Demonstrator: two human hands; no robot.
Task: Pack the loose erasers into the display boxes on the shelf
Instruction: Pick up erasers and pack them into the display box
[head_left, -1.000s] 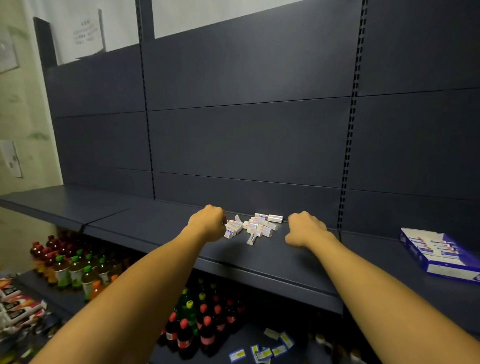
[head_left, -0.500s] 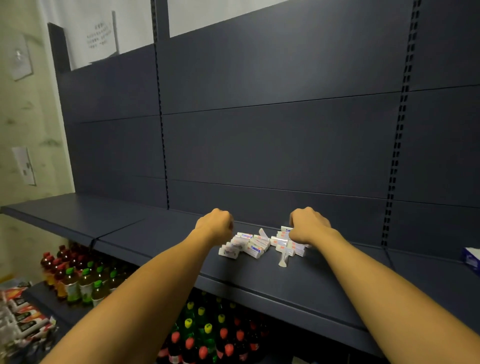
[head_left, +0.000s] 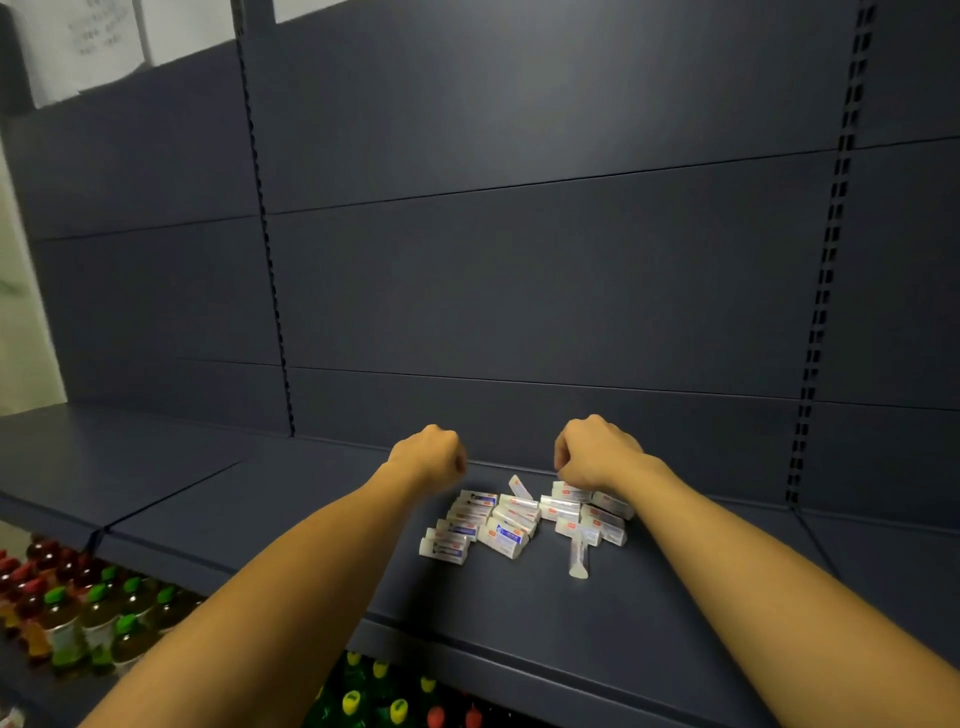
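A dark blue shelving unit (head_left: 519, 249) fills the wall, its slotted uprights running top to bottom, and a bare shelf (head_left: 519, 613) juts out at about chest height. On the lower level to the left stand rows of bottles (head_left: 78, 613) with green and red caps, and a few yellow-capped ones peek out under the shelf's front edge. Both forearms reach out over the shelf. The left hand (head_left: 428, 457) is balled into a fist just behind and left of the pile, holding nothing that I can see. The right hand (head_left: 597, 454) is curled knuckles-up, its fingertips down at the back of the heap; whether it pinches one I cannot tell. The loose erasers (head_left: 519, 522) lie jumbled mid-shelf between the hands.
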